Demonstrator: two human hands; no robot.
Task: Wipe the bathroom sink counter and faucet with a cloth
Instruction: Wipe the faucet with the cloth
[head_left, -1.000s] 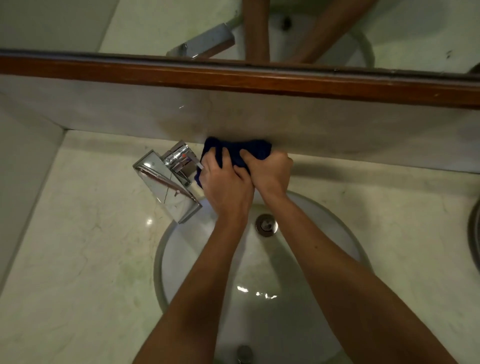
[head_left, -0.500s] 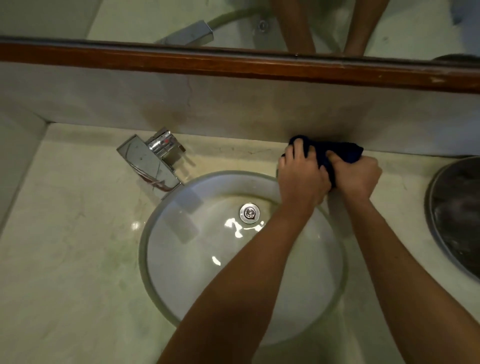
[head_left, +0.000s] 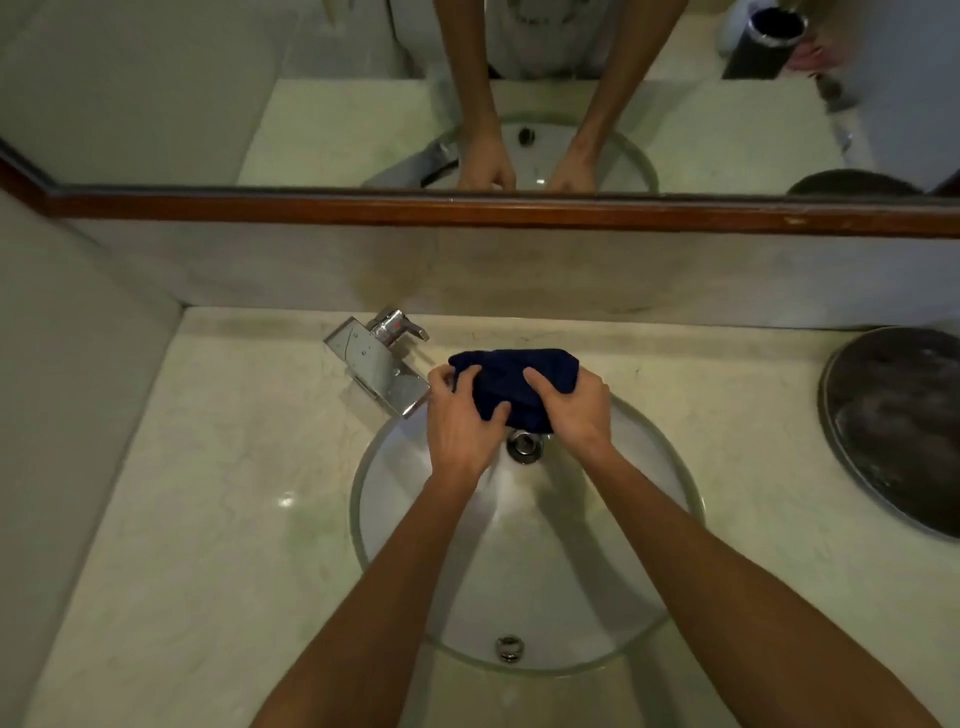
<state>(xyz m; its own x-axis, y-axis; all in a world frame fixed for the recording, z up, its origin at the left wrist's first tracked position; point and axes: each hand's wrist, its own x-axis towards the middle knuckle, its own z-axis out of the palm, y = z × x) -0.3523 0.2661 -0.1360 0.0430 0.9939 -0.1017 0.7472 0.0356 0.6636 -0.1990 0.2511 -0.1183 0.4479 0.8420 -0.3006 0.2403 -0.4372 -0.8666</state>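
A person leans over a bathroom sink, seen from above through a camera on their head. Both hands hold a bunched dark blue cloth (head_left: 514, 387) over the back rim of a round glass sink (head_left: 670, 467), just in front of the pale marble counter (head_left: 208, 493). The left hand (head_left: 460, 421) grips the cloth's left end with thumb and fingers curled into the fabric; the right hand (head_left: 574, 410) clutches the right end the same way. Gathering it between two hands like this probably serves to refold or bunch it into a firmer pad for wiping. The chrome faucet (head_left: 376, 364), a flat square spout with a lever behind, stands just left of the left hand, angled toward the bowl, close enough to be wiped next. Whether the cloth touches the rim or is lifted above it cannot be told. It hides part of the back rim, and the hands partly cover the drain (head_left: 524, 447). A wood-framed mirror (head_left: 156, 104) above reflects the forearms and sink; the person's upper body is cut off. At the right edge sits a dark round object (head_left: 893, 431), partly out of frame, hard to identify.
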